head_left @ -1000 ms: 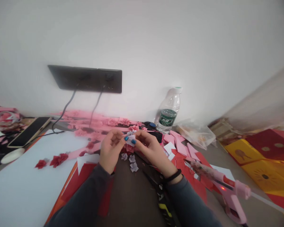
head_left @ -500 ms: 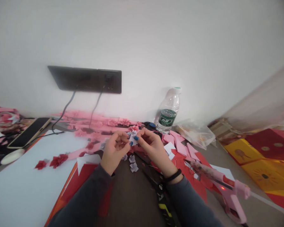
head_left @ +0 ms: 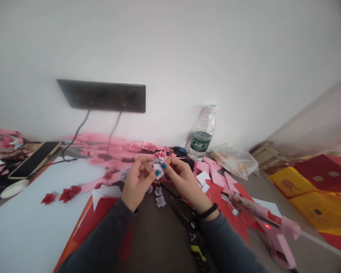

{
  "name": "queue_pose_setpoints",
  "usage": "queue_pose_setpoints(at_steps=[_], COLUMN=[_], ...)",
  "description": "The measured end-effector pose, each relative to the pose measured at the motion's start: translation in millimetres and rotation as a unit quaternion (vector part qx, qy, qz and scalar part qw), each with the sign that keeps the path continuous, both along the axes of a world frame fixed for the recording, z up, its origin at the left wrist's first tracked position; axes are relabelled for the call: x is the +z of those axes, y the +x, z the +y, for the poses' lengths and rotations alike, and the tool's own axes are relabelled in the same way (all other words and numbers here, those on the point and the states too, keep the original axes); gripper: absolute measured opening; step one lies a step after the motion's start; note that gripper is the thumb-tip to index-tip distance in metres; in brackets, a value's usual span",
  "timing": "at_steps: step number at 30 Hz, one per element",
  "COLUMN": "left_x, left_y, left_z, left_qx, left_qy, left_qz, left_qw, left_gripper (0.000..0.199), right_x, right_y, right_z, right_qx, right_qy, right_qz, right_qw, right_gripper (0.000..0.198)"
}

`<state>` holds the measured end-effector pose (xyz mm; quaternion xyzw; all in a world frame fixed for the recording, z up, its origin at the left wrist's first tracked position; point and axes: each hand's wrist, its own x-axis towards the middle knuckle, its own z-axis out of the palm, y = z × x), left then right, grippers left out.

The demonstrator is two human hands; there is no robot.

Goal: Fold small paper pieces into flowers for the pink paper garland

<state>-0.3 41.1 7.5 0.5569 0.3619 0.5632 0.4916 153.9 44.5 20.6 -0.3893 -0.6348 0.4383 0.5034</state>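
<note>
A small piece of pale paper [head_left: 158, 169] is pinched between both hands at the middle of the table. My left hand [head_left: 139, 180] grips its left side with thumb and fingers closed. From the right, my right hand [head_left: 182, 180] pinches the same paper, its blue-painted thumbnail showing on top. Just below the fingers lie small folded grey-lilac paper flowers [head_left: 159, 200]. Pink paper flowers [head_left: 160, 154] sit right behind the hands. Scissors [head_left: 192, 227] with black and yellow handles rest beside my right wrist. Some of the paper is hidden by the fingers.
A pink glue gun [head_left: 268, 223] with a red light lies at the right, near yellow and red boxes [head_left: 318, 189]. Behind stands a water bottle [head_left: 201, 136]. Red paper flowers [head_left: 71, 193] lie on a white sheet [head_left: 31, 227] at left, with a phone [head_left: 35, 160] beyond.
The pale paper has turned slightly between the fingers and more of its flat face shows. The right fingers have shifted a little; both hands stay in place.
</note>
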Motion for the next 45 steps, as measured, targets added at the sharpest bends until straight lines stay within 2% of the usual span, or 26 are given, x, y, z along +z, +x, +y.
queue_pose_setpoints(at_steps=[4,8,11,14,19,24,30,38,45], left_x=[-0.1,0.5,-0.6,-3.0,-4.4,-2.8,-6.1,-6.2,-2.5], left_y=[0.6,0.6,-0.6,-1.9,-2.0,-1.5,-2.5,-3.2,-2.8], left_z=[-0.9,-1.9,-0.6,2.0,3.9,3.8,4.4,5.9,4.4], left_qx=[-0.021,-0.018,0.008,0.034,0.036,0.029,0.037,0.072,0.063], left_qy=[-0.026,-0.012,-0.004,-0.007,-0.014,-0.013,-0.057,-0.057,-0.044], left_qz=[-0.02,-0.016,-0.013,-0.017,-0.028,-0.029,-0.055,-0.022,-0.001], left_qw=[0.999,1.0,1.0,0.999,0.999,0.999,0.996,0.996,0.997], left_gripper=[0.02,0.02,0.018,0.017,0.018,0.016,0.022,0.022,0.021], right_x=[-0.6,0.5,2.7,3.4,0.5,-0.4,1.1,1.1,1.9], right_y=[0.8,0.3,-0.5,-0.5,0.4,-0.3,-1.7,-0.5,0.3], right_z=[0.4,0.3,-0.8,-1.8,-1.4,-1.0,-1.5,-1.5,-3.0], right_qx=[-0.024,-0.021,-0.011,-0.031,-0.04,-0.046,-0.048,-0.038,-0.056], right_qy=[0.015,0.019,0.008,0.026,0.055,0.075,0.104,0.176,0.222], right_qz=[-0.01,0.008,0.029,0.03,0.011,0.006,-0.034,-0.125,-0.134], right_qw=[1.0,1.0,0.999,0.999,0.998,0.996,0.993,0.976,0.964], right_gripper=[0.033,0.032,0.021,0.011,0.002,0.007,0.012,0.014,0.01])
